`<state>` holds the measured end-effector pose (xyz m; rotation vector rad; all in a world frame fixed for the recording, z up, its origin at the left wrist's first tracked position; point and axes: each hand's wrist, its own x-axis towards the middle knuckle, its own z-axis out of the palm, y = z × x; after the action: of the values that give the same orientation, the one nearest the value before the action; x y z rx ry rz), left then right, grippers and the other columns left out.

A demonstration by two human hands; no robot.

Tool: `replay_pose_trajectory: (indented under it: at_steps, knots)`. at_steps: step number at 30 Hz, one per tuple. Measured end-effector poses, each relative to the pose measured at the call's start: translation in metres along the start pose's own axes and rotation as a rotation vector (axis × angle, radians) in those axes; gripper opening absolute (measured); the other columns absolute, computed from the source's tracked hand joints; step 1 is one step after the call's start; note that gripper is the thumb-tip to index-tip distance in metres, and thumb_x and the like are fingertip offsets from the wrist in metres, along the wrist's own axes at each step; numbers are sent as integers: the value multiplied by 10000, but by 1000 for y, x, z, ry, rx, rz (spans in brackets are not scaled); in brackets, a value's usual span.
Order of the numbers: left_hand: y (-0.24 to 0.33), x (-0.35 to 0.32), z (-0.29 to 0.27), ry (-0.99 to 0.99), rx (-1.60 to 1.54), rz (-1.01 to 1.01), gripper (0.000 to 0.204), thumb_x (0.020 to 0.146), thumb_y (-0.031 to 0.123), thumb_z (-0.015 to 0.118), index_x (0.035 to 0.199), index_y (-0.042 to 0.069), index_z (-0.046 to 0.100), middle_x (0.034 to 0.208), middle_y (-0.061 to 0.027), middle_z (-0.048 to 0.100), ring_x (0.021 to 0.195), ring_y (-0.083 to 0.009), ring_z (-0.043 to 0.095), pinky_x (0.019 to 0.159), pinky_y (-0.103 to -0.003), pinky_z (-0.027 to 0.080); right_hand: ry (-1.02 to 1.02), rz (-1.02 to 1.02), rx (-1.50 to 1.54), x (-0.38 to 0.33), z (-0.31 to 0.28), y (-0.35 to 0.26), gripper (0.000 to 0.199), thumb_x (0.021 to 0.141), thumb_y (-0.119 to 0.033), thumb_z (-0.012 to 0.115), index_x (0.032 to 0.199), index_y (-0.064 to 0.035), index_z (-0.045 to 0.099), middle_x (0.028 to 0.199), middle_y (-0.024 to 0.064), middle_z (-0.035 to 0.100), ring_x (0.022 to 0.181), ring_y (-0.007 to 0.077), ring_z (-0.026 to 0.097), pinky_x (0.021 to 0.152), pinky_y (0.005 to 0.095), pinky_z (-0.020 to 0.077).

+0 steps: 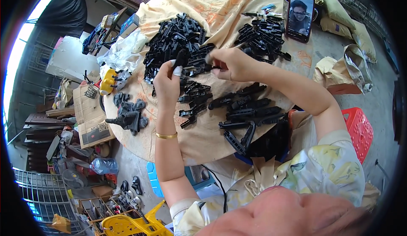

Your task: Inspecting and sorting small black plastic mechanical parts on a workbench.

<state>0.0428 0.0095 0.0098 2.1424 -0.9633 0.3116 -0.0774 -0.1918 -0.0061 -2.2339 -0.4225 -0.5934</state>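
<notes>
My left hand (167, 82) is closed around a black plastic part (180, 57), which points up from between thumb and fingers; white wrapping covers a fingertip. To its right my right hand (232, 64) is curled with thumb and fingertips close together; what they pinch, if anything, is hard to make out. Behind the hands lies a big heap of black plastic parts (176, 32). A second heap of black parts (265, 36) lies at the far right. Nearer to me, larger black pieces (250, 108) lie loosely grouped, beside a column of small black parts (195, 98).
A cloth-covered round table (197, 144) carries everything. Dark grey gloves (132, 113) lie at its left, near a crumpled clear plastic bag (125, 49). A phone (299, 15) showing a person stands at the back right. A red stool (358, 134) is at the right.
</notes>
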Motion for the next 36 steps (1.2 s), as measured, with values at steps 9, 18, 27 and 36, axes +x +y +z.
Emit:
replay_pose_trajectory:
  at_steps: [9,18,27,36]
  knots:
    - [31,-21,11,-551,-1131,-692,268,930,206,537,1087,-5,588,918,-72,647,634,-85,545,565,-181,452,163,-97,281,0,2,-3,243,785,-29,679,1011,-26,590,912,72,642,857,140,619,796,291,493]
    - [28,-28,10,-446,-1218,-654,240,857,97,629,1066,-16,594,877,-37,614,689,-101,575,596,-206,470,15,-196,327,1,5,1,265,755,-33,700,999,-36,600,1080,105,604,981,195,580,836,318,476]
    - [44,-28,6,-325,-544,-294,291,793,57,680,1065,-30,622,757,21,591,635,-23,471,552,-175,401,-13,-12,347,0,1,-2,318,765,-202,718,932,20,564,928,117,603,851,209,608,775,308,491]
    - [54,-31,10,-219,-193,-48,271,747,18,670,1014,-11,630,730,-158,624,565,-130,517,563,-259,441,-154,-90,-4,-2,-7,-3,328,754,-210,724,896,34,558,734,151,583,709,278,603,649,329,467]
